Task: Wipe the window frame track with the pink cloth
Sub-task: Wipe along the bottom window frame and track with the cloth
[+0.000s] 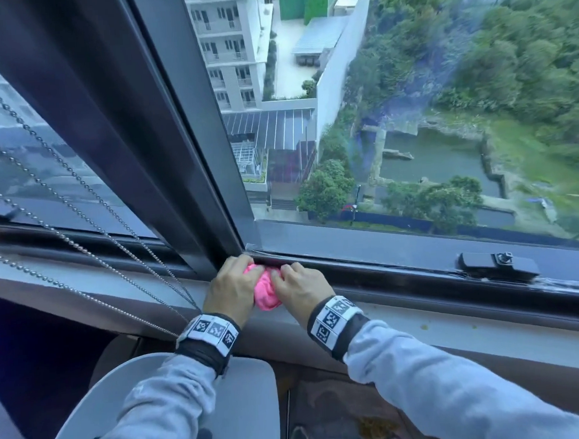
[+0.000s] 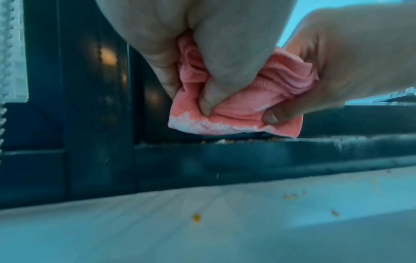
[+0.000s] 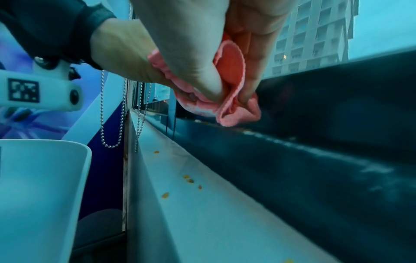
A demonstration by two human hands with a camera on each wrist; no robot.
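Note:
Both hands hold a bunched pink cloth (image 1: 266, 287) at the corner where the dark upright post meets the window frame track (image 1: 384, 264). My left hand (image 1: 233, 286) grips its left side, fingers curled into the folds. My right hand (image 1: 298, 286) pinches its right side. In the left wrist view the pink cloth (image 2: 236, 106) hangs just above the track's dark rail (image 2: 270, 144), its pale lower edge close to some crumbs there. In the right wrist view the pink cloth (image 3: 234, 106) is pinched between thumb and fingers above the rail (image 3: 292, 142).
A black window latch (image 1: 498, 263) sits on the track to the right. Beaded blind chains (image 1: 80, 213) hang at the left. The pale sill (image 3: 202, 204) carries small yellow crumbs. A white curved chair back (image 1: 176, 393) stands below my left arm.

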